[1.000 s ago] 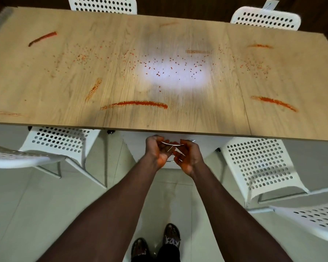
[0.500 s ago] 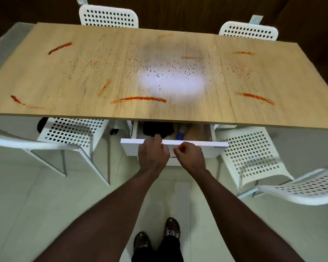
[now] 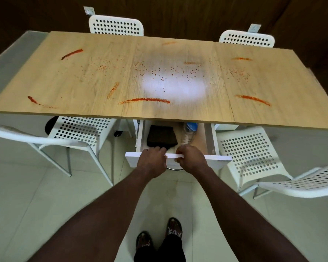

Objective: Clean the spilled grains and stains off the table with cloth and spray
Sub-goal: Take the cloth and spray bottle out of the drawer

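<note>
White plastic chair, full of round holes, sits well left of the grip, its seat half under the near edge of the table. Out on that pale wood top, far to the left of the hands, are two red stains. One is a short streak near the front edge, and the other a longer streak toward the back.

Coming inward, the left hand has its fingers curled over the top edge of the white drawer front and grips it. Just past those fingers, inside the open drawer, lies a dark folded cloth, right by the fingertips. Straight beyond the grip on the tabletop runs a long red smear. Farther back, orange-red grains are scattered across a bright patch of glare.

The right hand holds the same drawer front just beside the left, fingers hooked over the edge. Just beyond its knuckles a clear spray bottle with a blue top lies in the drawer, to the right of the cloth. Its blue end is tucked under the table edge. A curved metal handle shows below the two hands.

Right of the grip a red streak marks the table, with more grains behind it. A second chair and a third chair stand off to that side.
</note>
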